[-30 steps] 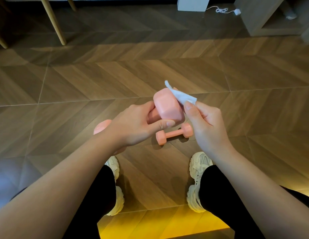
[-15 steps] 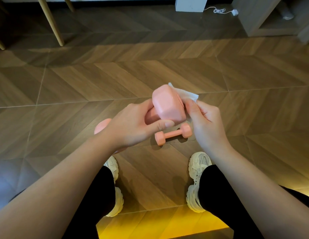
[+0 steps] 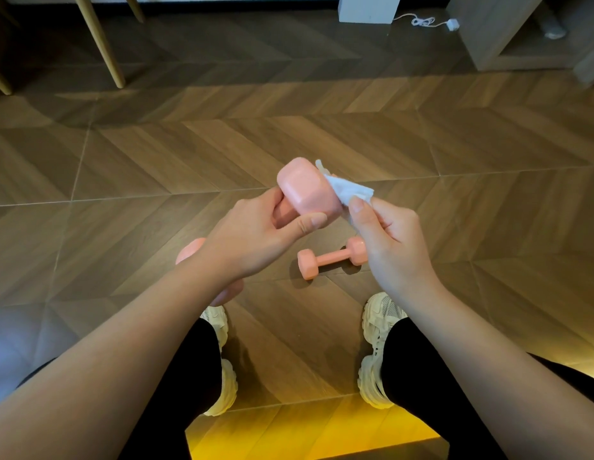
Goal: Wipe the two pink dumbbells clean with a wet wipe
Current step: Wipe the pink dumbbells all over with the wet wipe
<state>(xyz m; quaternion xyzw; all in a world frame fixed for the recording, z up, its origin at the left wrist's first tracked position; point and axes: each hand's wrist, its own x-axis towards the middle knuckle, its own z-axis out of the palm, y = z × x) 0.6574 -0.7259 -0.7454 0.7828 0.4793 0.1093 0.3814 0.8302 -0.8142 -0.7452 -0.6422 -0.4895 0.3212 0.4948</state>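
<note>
The wood floor (image 3: pixel 455 161) filled the view, with chair legs (image 3: pixel 100 41) at its far left and a white cable (image 3: pixel 421 21) at its far right. Nearer, two pale shoes (image 3: pixel 378 353) stood apart on it. The left hand (image 3: pixel 252 237) was wrapped round the handle of one dumbbell (image 3: pixel 304 190) and held it clear of the floor at mid-view, with one head raised away from the person and the other showing behind the wrist. The right hand (image 3: pixel 392 240) pinched the wipe (image 3: pixel 350 190) between thumb and fingers, and pressed it against the right side of the raised head. The second dumbbell (image 3: pixel 332 258) lay on the floor just beyond the shoes, its right end hidden under the right hand, and nothing touched it. The step in hand looked to be the wiping of the held dumbbell's raised head. Whether the second dumbbell had been cleaned could not be told. The next move would likely call for turning the dumbbell in the left hand so the unwiped faces, the handle and the other head met the wipe — with the pinch kept firm enough that the crumpled wipe did not slip off the smooth coating.
</note>
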